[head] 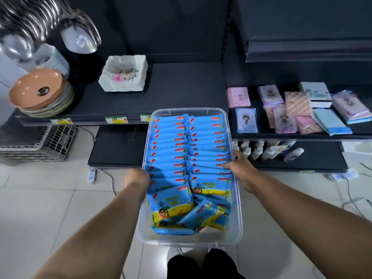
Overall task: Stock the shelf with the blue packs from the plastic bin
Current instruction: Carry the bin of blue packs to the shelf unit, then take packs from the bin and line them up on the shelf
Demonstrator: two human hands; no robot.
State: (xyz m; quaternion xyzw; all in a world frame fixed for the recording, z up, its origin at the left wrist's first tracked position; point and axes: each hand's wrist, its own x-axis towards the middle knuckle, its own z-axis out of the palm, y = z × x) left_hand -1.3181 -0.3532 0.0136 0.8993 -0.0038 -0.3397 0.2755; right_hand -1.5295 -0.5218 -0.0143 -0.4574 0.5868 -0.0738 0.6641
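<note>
A clear plastic bin is held in the air in front of the dark shelf. It is full of blue packs, standing in two rows, with a few lying loose at the near end. My left hand grips the bin's left rim and my right hand grips its right rim. The bin's far end reaches over the shelf's front edge.
On the shelf stand a stack of round plates at left and white square dishes behind. Small notebooks cover the right shelf. Grey crates and a power strip lie on the tiled floor.
</note>
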